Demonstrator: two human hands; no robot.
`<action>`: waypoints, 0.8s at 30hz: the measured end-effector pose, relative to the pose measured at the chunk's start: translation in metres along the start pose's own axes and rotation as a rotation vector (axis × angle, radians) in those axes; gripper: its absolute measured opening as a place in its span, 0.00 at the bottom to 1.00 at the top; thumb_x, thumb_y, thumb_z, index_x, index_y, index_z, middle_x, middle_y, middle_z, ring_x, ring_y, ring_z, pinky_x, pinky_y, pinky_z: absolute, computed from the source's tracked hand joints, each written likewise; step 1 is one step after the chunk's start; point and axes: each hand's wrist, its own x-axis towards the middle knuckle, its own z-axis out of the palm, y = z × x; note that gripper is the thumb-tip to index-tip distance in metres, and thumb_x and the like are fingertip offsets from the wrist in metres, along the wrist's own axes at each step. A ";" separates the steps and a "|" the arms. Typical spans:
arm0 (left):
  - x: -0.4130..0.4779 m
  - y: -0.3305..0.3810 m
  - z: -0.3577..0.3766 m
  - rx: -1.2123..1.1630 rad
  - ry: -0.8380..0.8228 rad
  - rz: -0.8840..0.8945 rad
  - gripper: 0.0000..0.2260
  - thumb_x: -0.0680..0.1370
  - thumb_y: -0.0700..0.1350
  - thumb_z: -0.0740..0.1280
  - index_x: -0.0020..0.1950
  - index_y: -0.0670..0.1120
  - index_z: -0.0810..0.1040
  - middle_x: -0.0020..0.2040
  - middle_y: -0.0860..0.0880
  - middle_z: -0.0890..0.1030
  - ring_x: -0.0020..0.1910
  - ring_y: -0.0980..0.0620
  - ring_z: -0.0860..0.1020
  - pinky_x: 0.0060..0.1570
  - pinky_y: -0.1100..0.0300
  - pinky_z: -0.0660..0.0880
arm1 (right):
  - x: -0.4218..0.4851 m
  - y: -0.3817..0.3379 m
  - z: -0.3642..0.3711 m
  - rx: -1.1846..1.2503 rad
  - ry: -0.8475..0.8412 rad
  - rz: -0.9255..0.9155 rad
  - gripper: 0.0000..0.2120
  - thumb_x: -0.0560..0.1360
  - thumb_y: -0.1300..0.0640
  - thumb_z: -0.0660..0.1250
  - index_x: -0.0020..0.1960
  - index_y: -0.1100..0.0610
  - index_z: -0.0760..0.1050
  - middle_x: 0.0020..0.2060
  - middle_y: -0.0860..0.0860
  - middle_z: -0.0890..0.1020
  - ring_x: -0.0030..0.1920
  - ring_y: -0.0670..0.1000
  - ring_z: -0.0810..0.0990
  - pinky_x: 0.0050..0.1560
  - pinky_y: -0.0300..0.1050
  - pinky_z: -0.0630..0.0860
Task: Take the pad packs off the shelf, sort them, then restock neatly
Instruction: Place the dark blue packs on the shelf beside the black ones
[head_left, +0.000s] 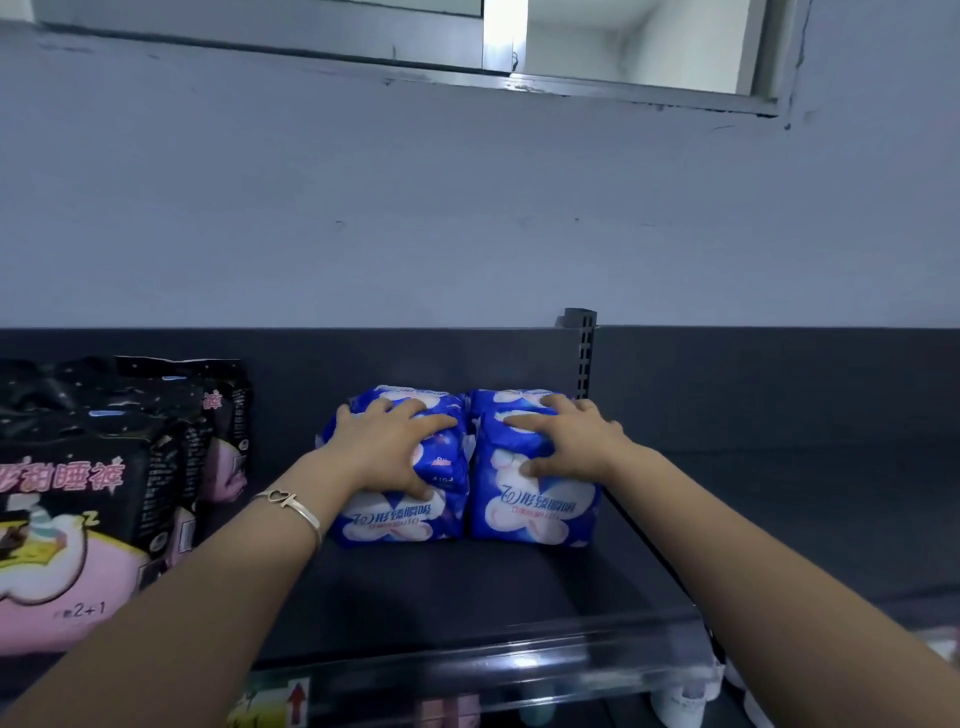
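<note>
Together, left hand (387, 447) and right hand (566, 441) grip blue packs (535, 512) on shelf (467, 587).

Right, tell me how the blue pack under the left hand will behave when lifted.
The left blue pack looks soft: its wrapper puckers under the fingers of the left hand, so it will probably squash, not stay rigid. Puffy, so likely light for its bulk. The glossy film may slip.

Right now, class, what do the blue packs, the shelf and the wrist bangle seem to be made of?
Blue packs: probably thin plastic film, glossy; it wrinkles and glints. Shelf: seemingly painted metal, dark and matt, flat and rigid. Bangle: likely polished metal, a thin silvery band with sheen.
</note>
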 end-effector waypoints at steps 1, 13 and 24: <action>0.000 -0.001 -0.001 -0.011 -0.025 0.011 0.40 0.69 0.63 0.69 0.74 0.65 0.50 0.75 0.55 0.55 0.73 0.46 0.57 0.65 0.39 0.61 | 0.003 0.002 0.002 0.039 -0.003 0.015 0.30 0.74 0.41 0.66 0.72 0.33 0.58 0.73 0.49 0.58 0.73 0.61 0.55 0.68 0.64 0.61; 0.010 0.005 0.011 -0.099 -0.053 -0.083 0.29 0.77 0.56 0.62 0.75 0.60 0.54 0.74 0.52 0.57 0.72 0.45 0.56 0.62 0.37 0.65 | 0.005 -0.009 0.014 0.114 0.113 -0.149 0.22 0.79 0.53 0.60 0.72 0.43 0.65 0.71 0.45 0.67 0.72 0.51 0.63 0.72 0.57 0.58; -0.010 0.022 0.011 0.009 0.112 -0.110 0.28 0.76 0.58 0.61 0.74 0.58 0.57 0.72 0.51 0.62 0.71 0.46 0.60 0.66 0.38 0.57 | -0.031 -0.014 0.027 -0.015 0.313 0.002 0.26 0.79 0.51 0.59 0.75 0.42 0.56 0.75 0.51 0.59 0.74 0.57 0.55 0.72 0.61 0.54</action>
